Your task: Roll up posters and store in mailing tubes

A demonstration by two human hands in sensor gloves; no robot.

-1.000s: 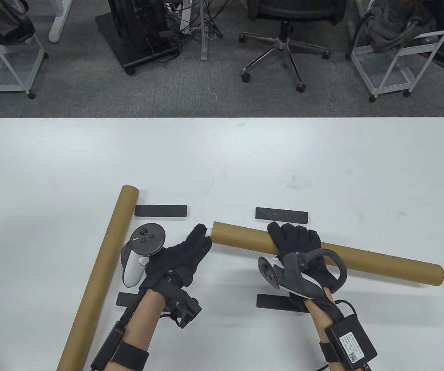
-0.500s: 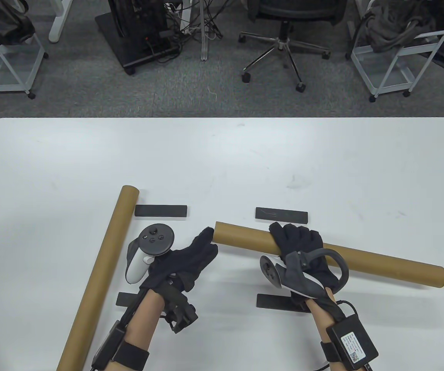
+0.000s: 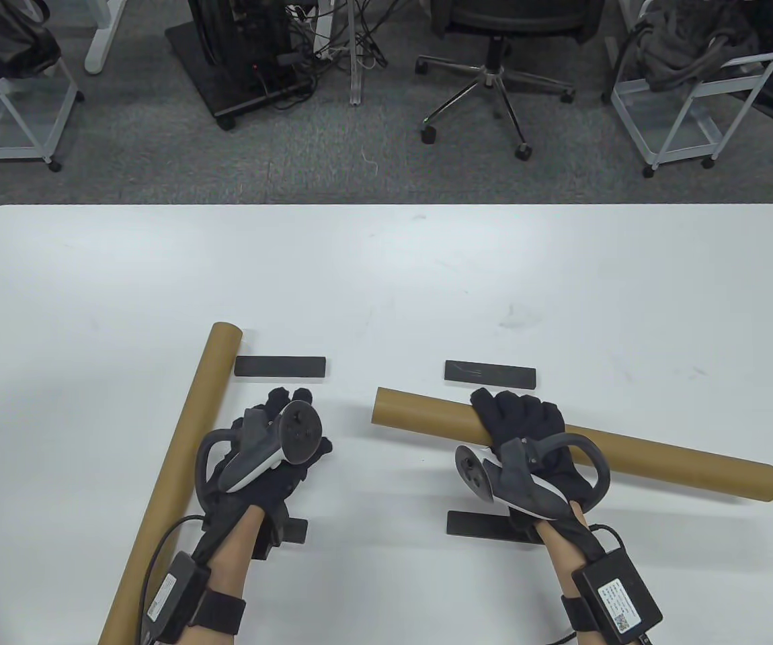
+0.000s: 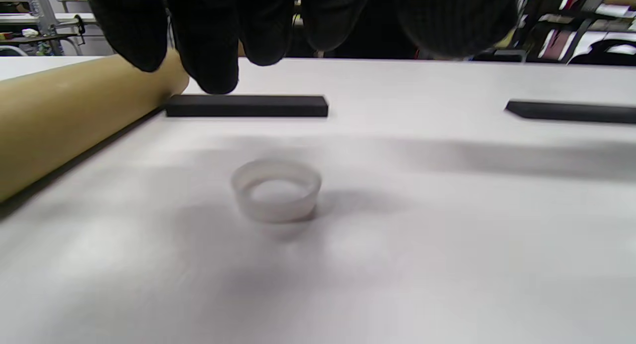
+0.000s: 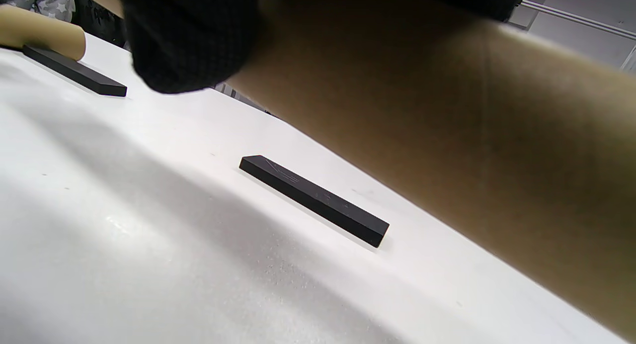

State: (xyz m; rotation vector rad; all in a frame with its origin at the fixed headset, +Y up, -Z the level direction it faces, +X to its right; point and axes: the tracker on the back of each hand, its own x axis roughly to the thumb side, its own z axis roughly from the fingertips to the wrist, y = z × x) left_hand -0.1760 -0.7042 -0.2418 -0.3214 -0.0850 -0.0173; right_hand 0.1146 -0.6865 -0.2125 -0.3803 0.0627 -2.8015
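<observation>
A brown mailing tube (image 3: pixel 655 457) lies across the table's right half; my right hand (image 3: pixel 517 420) grips it near its left end, fingers curled over the top. In the right wrist view the tube (image 5: pixel 447 135) fills the upper right, with a gloved finger (image 5: pixel 189 41) against it. A second tube (image 3: pixel 178 470) lies diagonally at the left. My left hand (image 3: pixel 279 430) hovers palm down between the tubes, holding nothing. Its fingers (image 4: pixel 208 45) hang above a translucent white end cap (image 4: pixel 276 190) that sits on the table. That cap is hidden under the hand in the table view.
Several flat black bars lie on the white table (image 3: pixel 386 269): one by the left tube's far end (image 3: pixel 280 366), one beyond the right hand (image 3: pixel 491 373), one near the right wrist (image 3: pixel 474 524). An office chair (image 3: pixel 494 67) and wire carts stand beyond the far edge.
My left hand has left the held tube's left end, moved left and turned palm down. The white cap it held at that end now sits on the table. The right hand stays put.
</observation>
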